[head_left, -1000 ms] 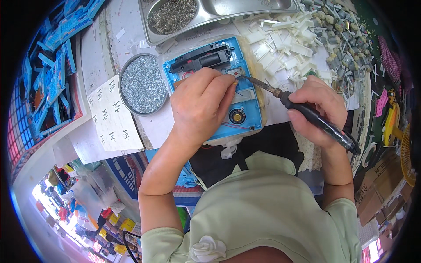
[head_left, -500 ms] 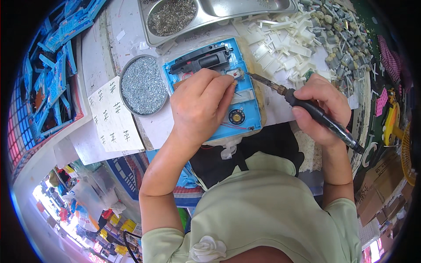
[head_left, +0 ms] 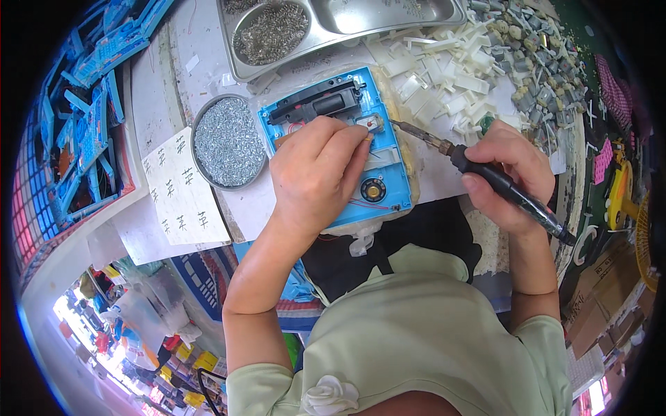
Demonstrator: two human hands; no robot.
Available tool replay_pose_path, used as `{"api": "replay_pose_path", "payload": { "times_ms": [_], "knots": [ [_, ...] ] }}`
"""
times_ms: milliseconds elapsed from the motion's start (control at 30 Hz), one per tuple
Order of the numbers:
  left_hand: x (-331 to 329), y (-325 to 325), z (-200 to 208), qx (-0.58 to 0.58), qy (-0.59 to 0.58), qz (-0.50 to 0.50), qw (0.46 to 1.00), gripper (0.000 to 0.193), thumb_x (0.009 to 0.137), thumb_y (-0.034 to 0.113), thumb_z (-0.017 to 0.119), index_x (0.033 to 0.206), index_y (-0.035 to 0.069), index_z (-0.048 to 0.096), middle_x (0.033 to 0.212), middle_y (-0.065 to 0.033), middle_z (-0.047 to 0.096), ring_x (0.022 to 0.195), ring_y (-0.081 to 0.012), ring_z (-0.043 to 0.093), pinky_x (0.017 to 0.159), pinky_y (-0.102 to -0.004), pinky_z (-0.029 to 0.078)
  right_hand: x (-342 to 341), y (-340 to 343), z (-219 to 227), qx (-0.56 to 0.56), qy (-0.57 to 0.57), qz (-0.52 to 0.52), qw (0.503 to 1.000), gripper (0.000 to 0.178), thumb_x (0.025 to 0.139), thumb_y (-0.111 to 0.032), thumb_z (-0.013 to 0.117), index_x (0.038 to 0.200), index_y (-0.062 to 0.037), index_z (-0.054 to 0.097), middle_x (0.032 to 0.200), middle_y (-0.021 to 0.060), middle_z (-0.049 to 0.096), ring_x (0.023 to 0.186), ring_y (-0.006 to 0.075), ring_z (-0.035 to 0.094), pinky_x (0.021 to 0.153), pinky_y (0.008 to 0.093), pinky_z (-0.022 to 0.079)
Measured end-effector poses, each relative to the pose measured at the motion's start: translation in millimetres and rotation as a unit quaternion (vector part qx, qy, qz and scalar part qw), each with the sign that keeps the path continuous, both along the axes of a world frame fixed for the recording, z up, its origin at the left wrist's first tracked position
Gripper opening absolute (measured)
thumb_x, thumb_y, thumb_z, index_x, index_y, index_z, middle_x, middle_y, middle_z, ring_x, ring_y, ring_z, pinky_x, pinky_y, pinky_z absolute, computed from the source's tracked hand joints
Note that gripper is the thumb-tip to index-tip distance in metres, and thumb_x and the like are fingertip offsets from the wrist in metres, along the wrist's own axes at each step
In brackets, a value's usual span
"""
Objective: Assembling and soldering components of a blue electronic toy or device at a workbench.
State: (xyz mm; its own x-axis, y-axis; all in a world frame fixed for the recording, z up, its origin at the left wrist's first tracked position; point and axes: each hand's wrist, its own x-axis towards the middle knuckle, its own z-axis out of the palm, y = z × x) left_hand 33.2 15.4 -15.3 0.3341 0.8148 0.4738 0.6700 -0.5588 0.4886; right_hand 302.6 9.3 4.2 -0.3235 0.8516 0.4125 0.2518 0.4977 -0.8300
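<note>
A blue plastic casing (head_left: 387, 177) lies open in front of me, with a black battery-like compartment (head_left: 326, 102), a small round speaker (head_left: 373, 189) and thin red wires inside. My left hand (head_left: 312, 166) reaches over its left part. Thumb and forefinger are pinched beside a small white component (head_left: 371, 123); what lies between the fingertips is too small to make out. In my right hand (head_left: 510, 177) is a soldering iron (head_left: 499, 182), gripped by its black handle. Its metal tip points left and stands close to the casing's right edge, near the white component.
Left of the casing are a round dish of small metal pieces (head_left: 229, 142) and a handwritten paper sheet (head_left: 182, 208). Behind stands a metal tray (head_left: 322, 31) holding springs. White plastic parts (head_left: 444, 83) and grey motors (head_left: 548, 76) pile up right. Blue casings (head_left: 90, 132) fill a left bin.
The view has shifted slightly, so the table things sit a little lower. Both hands and the soldering iron keep nearly the same places relative to the casing.
</note>
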Motion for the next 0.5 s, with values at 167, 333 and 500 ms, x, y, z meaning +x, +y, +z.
{"api": "replay_pose_path", "payload": {
  "times_ms": [167, 333, 500],
  "knots": [
    [0.0, -0.4, 1.4, 0.001, 0.002, 0.0, 1.0, 0.018, 0.078, 0.006, 0.081, 0.092, 0.008, 0.071, 0.082, -0.0045, 0.064, 0.07, -0.0235, 0.066, 0.061, -0.0348, 0.05, 0.1, -0.1, 0.8, 0.004, 0.003, -0.001, 1.0, 0.028, 0.076, -0.007, 0.082, 0.101, -0.0036, 0.07, 0.075, 0.0045, 0.065, 0.06, 0.0165, 0.051, 0.055, 0.0289, 0.038],
    [0.3, -0.6, 5.8, -0.009, 0.0, -0.007, 1.0, 0.019, 0.076, -0.004, 0.081, 0.093, 0.003, 0.073, 0.083, -0.0095, 0.067, 0.069, -0.0232, 0.065, 0.059, -0.0316, 0.051, 0.8, -0.4, 0.9, 0.006, 0.002, -0.003, 1.0, 0.028, 0.077, -0.007, 0.082, 0.101, -0.003, 0.07, 0.075, 0.0047, 0.065, 0.061, 0.0166, 0.051, 0.056, 0.0289, 0.039],
    [0.5, -1.7, 7.1, -0.011, 0.0, -0.004, 1.0, 0.02, 0.077, -0.004, 0.081, 0.094, 0.003, 0.074, 0.085, -0.0098, 0.068, 0.072, -0.0237, 0.066, 0.061, -0.0318, 0.052, 1.3, -0.7, 1.5, 0.002, 0.01, -0.002, 1.0, 0.028, 0.077, -0.007, 0.082, 0.101, -0.0026, 0.07, 0.075, 0.005, 0.064, 0.061, 0.0167, 0.052, 0.056, 0.0289, 0.039]
  ]
}}
